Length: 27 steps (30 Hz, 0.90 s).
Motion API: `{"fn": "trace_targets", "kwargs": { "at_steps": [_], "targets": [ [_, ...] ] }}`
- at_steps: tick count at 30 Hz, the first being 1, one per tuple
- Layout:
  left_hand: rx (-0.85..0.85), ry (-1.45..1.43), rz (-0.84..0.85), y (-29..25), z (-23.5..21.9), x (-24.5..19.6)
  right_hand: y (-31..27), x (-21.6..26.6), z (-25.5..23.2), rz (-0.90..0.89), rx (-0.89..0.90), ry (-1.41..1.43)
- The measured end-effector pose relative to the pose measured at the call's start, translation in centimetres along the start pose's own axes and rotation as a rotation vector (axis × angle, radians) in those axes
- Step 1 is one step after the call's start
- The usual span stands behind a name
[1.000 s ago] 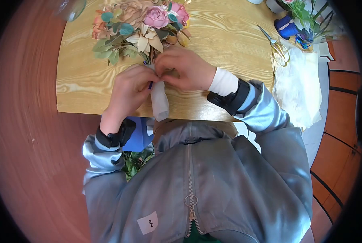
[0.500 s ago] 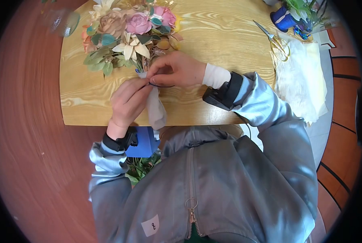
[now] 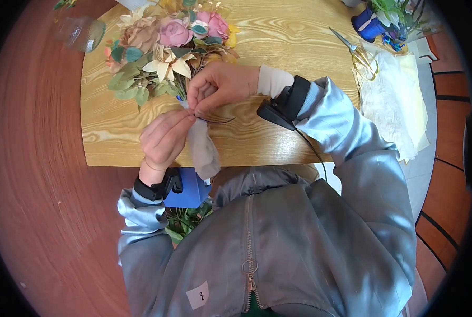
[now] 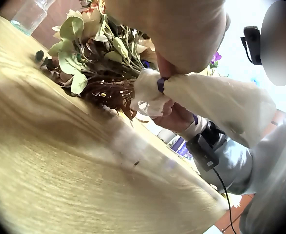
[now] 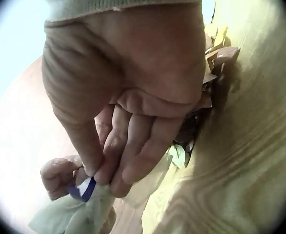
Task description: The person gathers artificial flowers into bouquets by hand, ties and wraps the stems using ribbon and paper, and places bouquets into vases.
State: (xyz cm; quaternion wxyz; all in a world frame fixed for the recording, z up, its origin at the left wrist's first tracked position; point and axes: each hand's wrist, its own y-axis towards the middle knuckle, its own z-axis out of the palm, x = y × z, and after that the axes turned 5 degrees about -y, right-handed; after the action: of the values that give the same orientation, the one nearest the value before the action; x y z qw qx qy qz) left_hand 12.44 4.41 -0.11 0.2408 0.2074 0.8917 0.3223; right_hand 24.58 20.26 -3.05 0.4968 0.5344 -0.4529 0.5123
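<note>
A bouquet of artificial flowers (image 3: 175, 33) lies on the table, its stems wrapped in whitish paper (image 3: 203, 153). A narrow dark blue ribbon (image 4: 161, 85) goes around the wrap. The left hand (image 3: 163, 138) pinches at the ribbon on the wrap's near side. My right hand (image 3: 222, 89) meets it there, thumb and fingertips pinching the ribbon (image 5: 86, 189), and a thin loose end trails rightward over the table. In the right wrist view the left fingers (image 5: 60, 176) show just beyond the right hand's fingertips. The exact crossing of the ribbon is hidden by the fingers.
Gold-handled scissors (image 3: 363, 61) lie at the table's right, beside white and yellowish sheets (image 3: 391, 105). A blue ribbon spool (image 3: 368, 26) and a plant stand at the back right. A glass vessel (image 3: 88, 34) is at the back left; a blue box (image 3: 185, 193) sits below the front edge.
Both hands have shifted slightly left and down in the head view, with the bouquet and table shifting too. The thin ribbon end now trails out to the right of the fingers.
</note>
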Motion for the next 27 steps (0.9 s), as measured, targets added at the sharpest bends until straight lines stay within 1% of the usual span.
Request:
{"fn": "trace_targets", "kwargs": {
  "at_steps": [2,3,4,5,7,9,11,14,15,16,17,18,19,20,22,23,25,26,27],
  "targets": [
    [-0.009,-0.007,0.001,0.0,-0.1,0.0,0.0,0.6,-0.2,-0.004,0.076,-0.021],
    [-0.007,-0.008,-0.050,-0.1,-0.2,-0.2,0.0,0.8,-0.1,-0.004,0.079,-0.023],
    [-0.004,-0.009,-0.101,-0.2,-0.2,-0.3,-0.1,1.0,0.0,0.012,0.065,-0.006],
    [-0.006,-0.007,-0.104,-0.2,-0.2,-0.4,-0.2,1.1,0.1,0.028,0.052,0.012],
    [-0.065,-0.038,-0.188,-0.2,0.1,-0.7,-0.3,1.1,0.2,0.005,0.042,-0.044],
    [-0.076,-0.041,-0.206,-0.5,0.3,-0.9,-0.5,1.1,0.3,-0.019,0.029,-0.098],
    [-0.087,-0.047,-0.222,-0.6,0.4,-0.9,-0.8,1.1,0.2,-0.082,-0.001,-0.325],
    [-0.098,-0.018,-0.176,-0.8,0.5,-0.9,-1.4,1.2,0.5,-0.040,-0.036,-0.360],
    [-0.105,-0.016,-0.218,-0.9,0.4,-0.8,-1.7,1.0,0.5,-0.039,-0.035,-0.360],
    [-0.112,-0.014,-0.260,-1.0,0.4,-0.8,-1.9,0.6,0.6,-0.056,-0.079,-0.348],
    [-0.113,-0.013,-0.261,-1.0,0.4,-0.9,-2.1,0.5,0.6,-0.072,-0.123,-0.337],
    [-0.081,-0.023,-0.259,-1.0,0.4,-0.9,-2.6,0.5,0.5,-0.072,-0.121,-0.337],
    [-0.049,-0.030,-0.261,-1.0,0.3,-1.1,-2.9,1.1,0.7,0.002,-0.102,-0.385],
    [-0.052,-0.025,-0.265,-1.2,0.2,-1.2,-3.1,1.4,0.8,0.076,-0.083,-0.433],
    [0.001,-0.039,-0.386,-1.6,0.5,-1.3,-3.2,1.2,0.9,0.096,-0.078,-0.447],
    [-0.002,-0.037,-0.385,-1.8,1.0,-1.2,-3.3,1.0,1.0,0.119,-0.079,-0.458],
    [-0.064,-0.319,-0.750,-2.8,2.1,-0.7,-3.5,0.0,1.3,0.137,-0.100,-0.428],
    [-0.072,-0.313,-0.749,-3.3,2.5,-0.3,-3.5,-0.3,1.3,0.153,-0.122,-0.401],
    [-0.169,-0.464,-0.874,-3.7,2.9,0.2,-3.4,-0.3,1.2,0.148,-0.117,-0.410]
  ]
}}
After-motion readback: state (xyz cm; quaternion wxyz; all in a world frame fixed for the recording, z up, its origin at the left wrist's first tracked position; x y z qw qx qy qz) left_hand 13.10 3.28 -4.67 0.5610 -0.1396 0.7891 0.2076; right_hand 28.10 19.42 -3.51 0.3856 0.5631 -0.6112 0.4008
